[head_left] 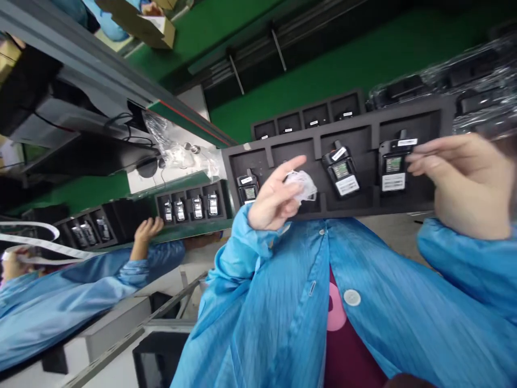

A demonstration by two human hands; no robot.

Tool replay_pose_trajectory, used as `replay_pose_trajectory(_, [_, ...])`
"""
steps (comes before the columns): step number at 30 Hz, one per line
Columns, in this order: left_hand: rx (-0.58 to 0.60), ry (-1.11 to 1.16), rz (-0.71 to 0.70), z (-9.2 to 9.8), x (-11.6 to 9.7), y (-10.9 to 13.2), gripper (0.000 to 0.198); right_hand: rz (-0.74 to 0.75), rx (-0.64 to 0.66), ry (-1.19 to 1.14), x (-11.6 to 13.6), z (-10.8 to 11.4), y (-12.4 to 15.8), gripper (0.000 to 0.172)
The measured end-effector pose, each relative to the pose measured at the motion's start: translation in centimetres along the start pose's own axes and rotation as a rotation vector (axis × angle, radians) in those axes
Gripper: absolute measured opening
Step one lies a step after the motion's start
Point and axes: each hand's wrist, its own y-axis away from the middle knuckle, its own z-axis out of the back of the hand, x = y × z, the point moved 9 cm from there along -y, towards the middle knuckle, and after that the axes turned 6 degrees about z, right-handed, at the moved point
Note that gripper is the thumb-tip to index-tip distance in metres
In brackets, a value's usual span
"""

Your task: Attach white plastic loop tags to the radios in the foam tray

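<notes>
My left hand [277, 196] is over the black tray [250, 146], index finger stretched out, the other fingers curled on a crumpled white wad [302, 186], perhaps peeled backing strips. My right hand [464, 172] has thumb and fingers pinched together at the right edge of a black two-way radio [393, 164]. Whatever lies between those fingertips is hidden. This radio has a stub antenna, white labels and a green patch. A similar radio [341, 170] lies slightly tilted in the neighbouring compartment. Another radio [247, 187] is at the tray's left, partly covered by my left hand.
Behind stands a second black tray [309, 116] with labelled items. Plastic-wrapped black items [428, 86] lie at the far right. To the left, a co-worker's hand [148, 229] rests by a tray of several radios [188, 207]. A metal beam [121, 81] crosses the upper left.
</notes>
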Motion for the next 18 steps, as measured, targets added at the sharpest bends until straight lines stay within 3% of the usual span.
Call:
replay_pose_trajectory(3, [0.051,0.022,0.023,-3.9,3.2,-3.0,0.076,0.053,0.252,-0.112,2.2,-2.6,0.3,0.020])
replay_pose_trajectory(6, [0.102,-0.014,0.019,-5.9,5.0,-4.8,0.074,0.079,0.417,-0.129,4.1,-3.9,0.5,0.015])
replay_pose_trajectory(11, [0.102,-0.057,0.012,-7.0,6.1,-5.9,0.073,0.145,0.429,-0.109,4.5,-3.4,-0.1,0.012])
replay_pose_trajectory(18, [0.083,0.028,0.027,-7.5,6.0,-7.0,0.073,0.022,0.406,-0.141,2.3,-4.1,0.2,0.010])
